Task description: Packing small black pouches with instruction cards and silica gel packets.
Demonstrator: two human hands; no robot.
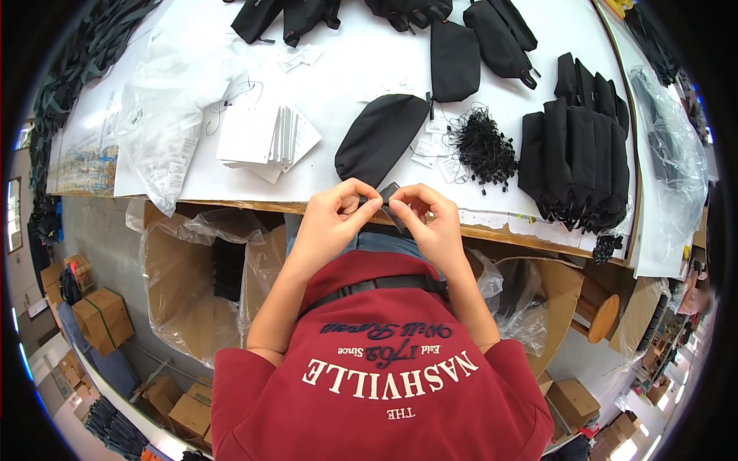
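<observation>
At the table's front edge, my left hand [342,209] and my right hand [427,213] are close together, thumbs and forefingers pinched. Between the fingertips is a small dark grey flat piece [390,191]; its kind is hard to make out, and the fingers cover part of it. Just beyond, a black zip pouch [382,137] lies flat on the white tabletop. To its right sits a tangled heap of black tag strings [484,146], with several white paper tags [435,146] beside it. A stack of white cards [250,134] stands left of the pouch.
More black pouches [455,65] lie at the back, and several are packed upright in rows [575,157] on the right. Clear plastic sheeting [165,115] covers the left. Lined cardboard boxes [192,284] stand below the wooden table edge [265,206].
</observation>
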